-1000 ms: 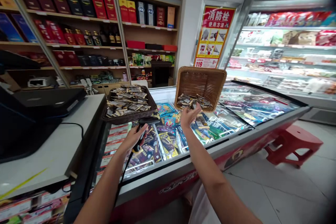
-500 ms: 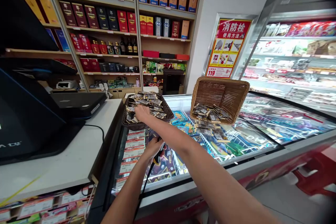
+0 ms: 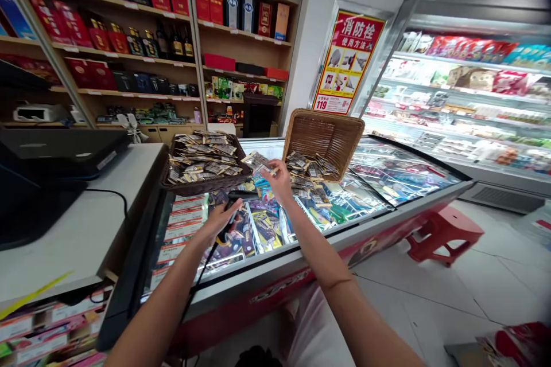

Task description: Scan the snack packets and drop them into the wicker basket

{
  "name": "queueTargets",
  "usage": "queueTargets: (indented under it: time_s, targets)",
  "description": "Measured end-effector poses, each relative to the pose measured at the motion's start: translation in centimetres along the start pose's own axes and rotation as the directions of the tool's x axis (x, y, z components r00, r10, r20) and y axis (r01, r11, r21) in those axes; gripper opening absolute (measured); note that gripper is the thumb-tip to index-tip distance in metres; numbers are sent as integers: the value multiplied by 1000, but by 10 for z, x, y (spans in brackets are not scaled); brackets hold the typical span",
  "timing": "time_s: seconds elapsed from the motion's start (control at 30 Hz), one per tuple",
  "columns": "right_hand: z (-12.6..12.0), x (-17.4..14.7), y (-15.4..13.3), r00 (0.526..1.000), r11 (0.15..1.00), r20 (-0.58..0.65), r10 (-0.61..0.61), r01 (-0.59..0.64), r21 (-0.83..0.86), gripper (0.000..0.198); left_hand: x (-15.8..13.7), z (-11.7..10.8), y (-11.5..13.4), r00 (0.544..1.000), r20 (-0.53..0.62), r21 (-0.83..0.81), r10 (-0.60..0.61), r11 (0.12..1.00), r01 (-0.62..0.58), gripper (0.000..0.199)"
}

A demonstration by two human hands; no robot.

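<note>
My right hand (image 3: 279, 179) pinches a small clear-and-tan snack packet (image 3: 256, 161) above the freezer, between two baskets. Left of it, a dark woven basket (image 3: 202, 185) is heaped with similar packets. A tan wicker basket (image 3: 321, 120) stands tipped on its side to the right, its open mouth towards me, with packets inside and several spilled out before it. My left hand (image 3: 218, 219) is wrapped round a black corded barcode scanner (image 3: 243, 195), lower and nearer to me. The scanner's head points towards the right hand; its cord runs down past my forearm.
The baskets rest on a glass-topped chest freezer (image 3: 267, 266) with price labels (image 3: 183, 223) along its left side. A white counter (image 3: 86, 200) with checkout equipment adjoins on the left. A red stool (image 3: 447, 232) stands on the floor at right; shelves of boxed bottles line the back.
My right hand has come out of the dark basket and moved right with a packet. The left hand has raised the scanner. My view has turned right and down.
</note>
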State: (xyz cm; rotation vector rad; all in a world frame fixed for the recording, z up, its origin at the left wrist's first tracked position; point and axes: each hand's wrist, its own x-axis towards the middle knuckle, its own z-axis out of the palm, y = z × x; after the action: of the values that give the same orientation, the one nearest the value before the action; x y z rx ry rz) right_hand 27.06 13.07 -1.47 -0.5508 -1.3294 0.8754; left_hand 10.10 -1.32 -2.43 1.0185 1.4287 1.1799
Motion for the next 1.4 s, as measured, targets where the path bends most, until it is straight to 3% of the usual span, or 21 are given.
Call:
queueTargets:
  time_s: [0.07,0.17,0.37,0.77,1.17,1.4]
  targets:
    - [-20,-3,12,993,994,-70,95,-91,61,51,-3,-2,6,999,-34,-5,15,1000,-15,69]
    - [-30,0,27,967,967,-127,222,-201,156,68,-10,-4,17,996,-81,-22,38,999,-40,69]
    - [-20,0,36,911,897,-32,412,-399,189,41,-24,-2,29,971,-143,-14,194,980,-198,60]
    - [-23,1,25,879,877,-127,460,-428,218,28,-22,9,13,955,8,220,296,931,-290,58]
    - [-25,1,8,833,855,-205,515,-479,201,24,-19,9,14,968,68,139,242,958,-249,61]
    - [-25,0,11,854,868,-177,489,-456,200,28,-23,12,18,966,53,119,253,959,-258,61]
